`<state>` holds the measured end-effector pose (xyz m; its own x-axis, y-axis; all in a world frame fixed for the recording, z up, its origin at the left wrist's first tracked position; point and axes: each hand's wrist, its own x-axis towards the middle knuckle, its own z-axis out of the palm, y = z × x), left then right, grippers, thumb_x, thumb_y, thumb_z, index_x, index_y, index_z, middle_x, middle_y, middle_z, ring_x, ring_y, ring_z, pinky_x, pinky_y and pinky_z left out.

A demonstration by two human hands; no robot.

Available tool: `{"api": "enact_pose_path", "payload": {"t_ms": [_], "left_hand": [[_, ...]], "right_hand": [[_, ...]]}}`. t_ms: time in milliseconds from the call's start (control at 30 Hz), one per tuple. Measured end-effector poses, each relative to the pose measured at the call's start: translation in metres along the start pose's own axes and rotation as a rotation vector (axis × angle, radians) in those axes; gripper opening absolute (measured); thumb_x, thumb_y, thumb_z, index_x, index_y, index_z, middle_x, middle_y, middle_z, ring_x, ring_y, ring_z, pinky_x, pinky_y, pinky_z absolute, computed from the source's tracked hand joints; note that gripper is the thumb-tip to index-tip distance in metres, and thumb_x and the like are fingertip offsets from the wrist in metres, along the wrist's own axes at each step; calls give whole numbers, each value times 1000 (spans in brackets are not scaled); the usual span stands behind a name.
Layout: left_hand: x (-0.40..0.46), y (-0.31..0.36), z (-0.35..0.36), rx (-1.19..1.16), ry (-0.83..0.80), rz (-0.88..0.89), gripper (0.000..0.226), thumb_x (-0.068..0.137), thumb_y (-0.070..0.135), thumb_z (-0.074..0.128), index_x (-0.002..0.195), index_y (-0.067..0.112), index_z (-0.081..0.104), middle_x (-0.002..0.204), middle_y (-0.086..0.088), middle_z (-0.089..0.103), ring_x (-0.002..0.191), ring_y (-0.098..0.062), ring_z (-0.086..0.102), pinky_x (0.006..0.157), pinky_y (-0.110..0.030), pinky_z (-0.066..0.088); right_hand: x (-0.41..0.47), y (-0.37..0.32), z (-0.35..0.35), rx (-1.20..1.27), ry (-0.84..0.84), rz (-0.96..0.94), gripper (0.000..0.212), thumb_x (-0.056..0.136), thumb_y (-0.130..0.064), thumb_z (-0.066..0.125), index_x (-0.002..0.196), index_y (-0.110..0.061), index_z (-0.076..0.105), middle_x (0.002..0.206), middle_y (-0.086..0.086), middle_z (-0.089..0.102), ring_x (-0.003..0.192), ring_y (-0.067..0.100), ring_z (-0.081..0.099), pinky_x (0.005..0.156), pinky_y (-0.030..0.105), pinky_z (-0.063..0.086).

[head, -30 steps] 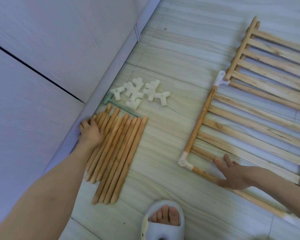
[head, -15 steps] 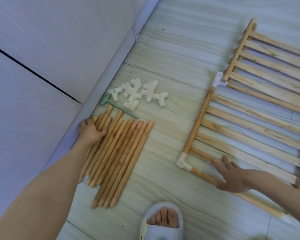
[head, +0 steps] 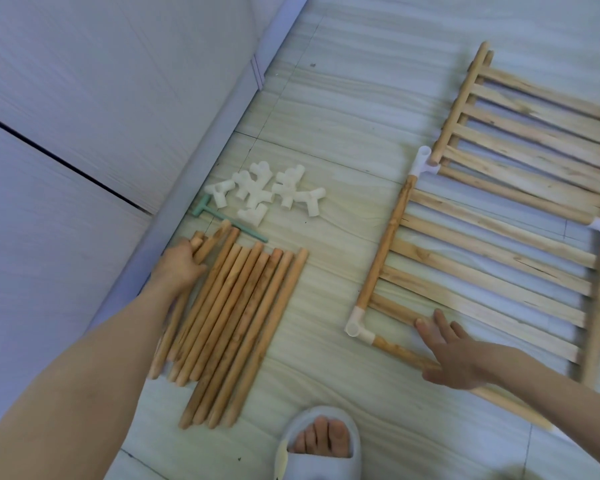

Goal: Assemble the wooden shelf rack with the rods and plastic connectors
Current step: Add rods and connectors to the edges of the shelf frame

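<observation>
Several loose wooden rods [head: 243, 320] lie side by side on the floor at lower left. My left hand [head: 180, 268] grips the leftmost rods near their far ends. A heap of white plastic connectors [head: 267, 195] sits just beyond the rods. To the right lies a slatted shelf panel [head: 492, 258], framed by rods joined with a white corner connector [head: 355, 323] near me and another [head: 424, 164] farther off. My right hand [head: 447, 351] rests flat, fingers straight, on the panel's near frame rod.
A small green T-shaped tool [head: 219, 220] lies between the connectors and the rods. A second slatted panel [head: 534, 133] lies at the upper right. A white wall with a baseboard [head: 187, 199] runs along the left. My foot in a pale slipper [head: 319, 445] is at the bottom.
My left hand has closed round the leftmost rods and pulled them slightly apart from the others. My right hand has stayed on the frame rod.
</observation>
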<state>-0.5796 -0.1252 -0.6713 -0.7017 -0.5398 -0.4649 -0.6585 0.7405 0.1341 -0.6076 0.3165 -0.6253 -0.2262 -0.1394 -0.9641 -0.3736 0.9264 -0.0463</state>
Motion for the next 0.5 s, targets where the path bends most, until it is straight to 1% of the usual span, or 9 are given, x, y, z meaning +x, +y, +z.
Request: {"api": "enact_pose_path", "payload": {"t_ms": [67,100,167,233,367,400,433,467,500], "left_hand": [[-2,4,-3,4,16,4,43,87,16,61,120,-1,41,111,-22,57,100,-35,55,70,-33,41],[-4,7,-5,5,32,21,44,88,15,60,123,-2,39,113,-23,56,103,-36,55,72,-33,41],[-9,15,-11,-13,50,81,42,88,13,59,122,-3,39,115,-24,55,104,-38,55,75,-35,42],[-17,29,-22,-52,58,145,43,88,12,60,123,-2,40,116,-24,56,106,-38,55,77,-35,41],[-42,72,-52,-184,78,263,45,87,15,62,124,1,42,111,-18,58,102,-33,56,73,-30,38],[-50,85,-59,-203,81,302,45,86,15,63,124,1,42,111,-15,58,101,-31,56,72,-29,37],[-59,101,-65,-220,77,341,46,85,14,63,124,1,42,110,-12,57,99,-28,55,71,-28,36],[-70,118,-70,-238,71,383,45,85,12,62,124,1,42,107,-7,55,97,-24,54,70,-26,35],[-83,135,-75,-266,65,436,43,84,10,62,122,2,44,105,-3,53,95,-20,53,69,-25,33]], "right_hand": [[0,1,3,6,27,-11,82,98,-46,37,145,-19,-26,150,10,-34,144,31,-14,116,42,9],[-1,2,4,16,37,-18,81,98,-46,37,145,-19,-25,150,9,-34,144,31,-14,116,42,9],[-1,4,4,60,60,-40,78,99,-46,35,146,-20,-21,152,8,-31,144,30,-12,116,41,8],[-4,8,3,136,107,-68,72,99,-45,32,149,-21,-15,155,7,-23,145,28,-8,116,38,8],[-24,16,3,250,234,-102,65,100,-44,30,151,-19,-3,158,8,-9,146,25,0,116,33,9],[-32,16,1,291,264,-115,63,100,-44,30,151,-18,3,159,7,-1,146,23,7,115,30,13],[-42,16,-2,350,291,-140,61,100,-44,31,151,-17,12,158,6,11,143,20,19,112,27,18],[-53,15,-6,425,320,-175,57,99,-44,34,149,-16,23,153,5,29,136,18,34,107,24,27],[-66,13,-12,524,345,-217,54,98,-43,37,145,-16,33,140,3,46,123,16,48,98,21,36]]}}
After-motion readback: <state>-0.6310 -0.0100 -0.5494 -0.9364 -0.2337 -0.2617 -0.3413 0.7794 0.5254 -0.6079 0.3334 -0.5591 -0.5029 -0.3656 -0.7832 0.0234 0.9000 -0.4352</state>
